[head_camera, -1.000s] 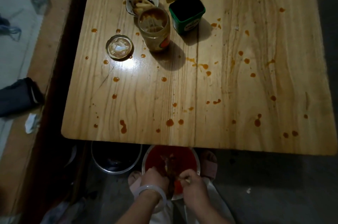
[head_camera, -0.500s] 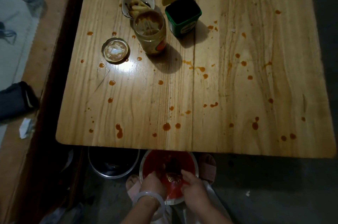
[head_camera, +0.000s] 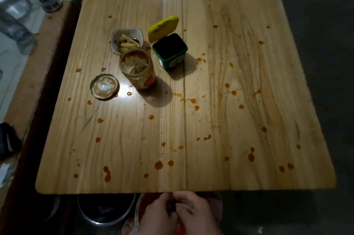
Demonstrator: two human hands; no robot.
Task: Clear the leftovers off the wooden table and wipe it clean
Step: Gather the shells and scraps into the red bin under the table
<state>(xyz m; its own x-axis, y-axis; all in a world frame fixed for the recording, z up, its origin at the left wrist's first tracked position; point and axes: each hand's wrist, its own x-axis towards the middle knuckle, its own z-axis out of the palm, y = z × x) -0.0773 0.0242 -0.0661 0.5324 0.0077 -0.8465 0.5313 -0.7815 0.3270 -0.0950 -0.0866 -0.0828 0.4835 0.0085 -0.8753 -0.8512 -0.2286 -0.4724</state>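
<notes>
Item: wooden bench [head_camera: 239, 62]. The top is spattered with orange-red sauce drops [head_camera: 158, 165], most of them along the near edge and right of centre.

Item: leftovers, grouped on the far left half of the bench.
- Small white dish [head_camera: 127, 42] holding pale strips of food.
- Open glass jar [head_camera: 138, 71], upright and smeared with sauce, just on the near side of the dish.
- Round lid [head_camera: 104, 86], lying flat to the near left of the jar and apart from it.
- Green tub [head_camera: 170, 50], right of the dish, its yellow flip lid [head_camera: 163, 27] standing open.

Item: my left hand [head_camera: 159, 213] and right hand [head_camera: 193, 213]. Both are below the near edge of the bench and off its top, meeting over a red plate [head_camera: 148, 199]. The fingers of both are curled; whether they grip anything I cannot tell.

Item: metal bowl [head_camera: 104, 211] on the floor, left of the plate and partly under the bench.
</notes>
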